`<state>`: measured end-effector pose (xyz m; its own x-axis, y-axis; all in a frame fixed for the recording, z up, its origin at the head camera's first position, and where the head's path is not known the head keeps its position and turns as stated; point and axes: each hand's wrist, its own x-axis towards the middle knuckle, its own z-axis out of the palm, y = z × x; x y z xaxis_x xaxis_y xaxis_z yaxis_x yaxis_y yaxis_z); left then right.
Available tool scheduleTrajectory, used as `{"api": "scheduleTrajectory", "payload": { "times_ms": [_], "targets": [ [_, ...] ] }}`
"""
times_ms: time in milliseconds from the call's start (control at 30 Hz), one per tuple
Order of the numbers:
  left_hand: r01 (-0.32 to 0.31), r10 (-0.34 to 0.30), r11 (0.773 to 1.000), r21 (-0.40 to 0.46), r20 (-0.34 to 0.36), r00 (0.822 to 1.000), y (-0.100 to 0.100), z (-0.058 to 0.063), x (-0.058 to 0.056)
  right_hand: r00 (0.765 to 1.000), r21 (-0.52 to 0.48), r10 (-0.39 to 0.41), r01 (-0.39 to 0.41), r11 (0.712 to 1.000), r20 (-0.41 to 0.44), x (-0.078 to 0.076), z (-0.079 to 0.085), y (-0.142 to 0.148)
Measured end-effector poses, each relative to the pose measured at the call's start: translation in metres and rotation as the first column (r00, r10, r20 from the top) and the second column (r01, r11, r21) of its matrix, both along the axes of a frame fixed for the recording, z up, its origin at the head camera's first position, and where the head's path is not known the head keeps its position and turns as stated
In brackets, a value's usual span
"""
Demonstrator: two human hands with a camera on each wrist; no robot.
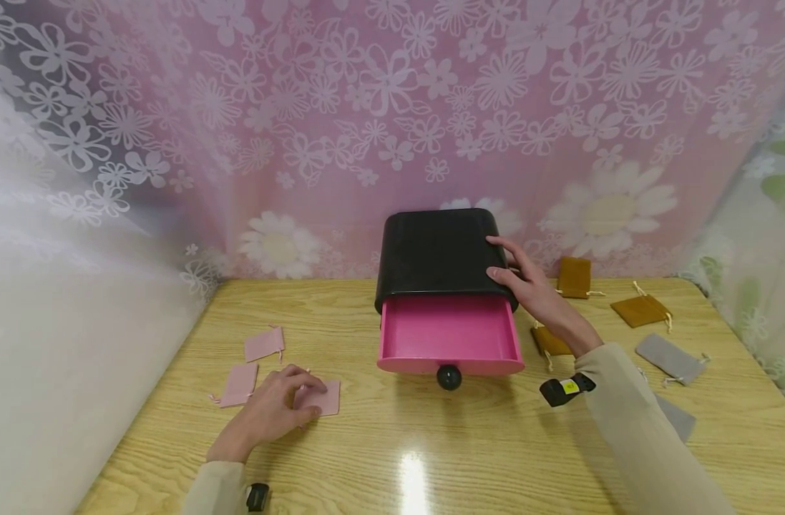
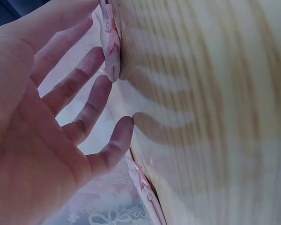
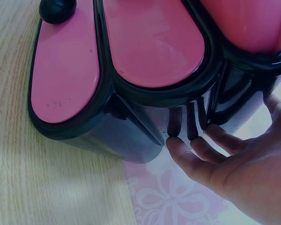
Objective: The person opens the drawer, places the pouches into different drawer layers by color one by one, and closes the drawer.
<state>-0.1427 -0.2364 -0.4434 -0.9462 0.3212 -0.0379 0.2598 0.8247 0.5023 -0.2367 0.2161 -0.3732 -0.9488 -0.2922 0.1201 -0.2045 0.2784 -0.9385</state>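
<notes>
My left hand is over a pink drawstring pouch on the table, its fingertips at the cloth. In the left wrist view the fingers are spread and loosely bent, with the pouch by the fingertips, not gripped. My right hand rests on the right side of a black drawer cabinet. Its top pink drawer is pulled out, with nothing inside and a round black knob in front. The right wrist view shows the cabinet's tiers of pink drawer fronts and my fingertips against its side.
Two more pink pouches lie left of the cabinet, beyond my left hand. On the right are several brown pouches and grey pouches, some partly behind my right arm. A flowered curtain hangs along the table's back edge.
</notes>
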Motion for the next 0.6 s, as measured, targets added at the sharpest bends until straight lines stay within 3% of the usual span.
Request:
{"api": "scheduleTrajectory", "payload": {
  "times_ms": [600],
  "targets": [
    [-0.011, 0.012, 1.000, -0.024, 0.027, 1.000, 0.0019, -0.0008, -0.0064, 1.000, -0.013, 0.007, -0.007, 1.000, -0.001, -0.0018, -0.0011, 0.0002]
  ]
}}
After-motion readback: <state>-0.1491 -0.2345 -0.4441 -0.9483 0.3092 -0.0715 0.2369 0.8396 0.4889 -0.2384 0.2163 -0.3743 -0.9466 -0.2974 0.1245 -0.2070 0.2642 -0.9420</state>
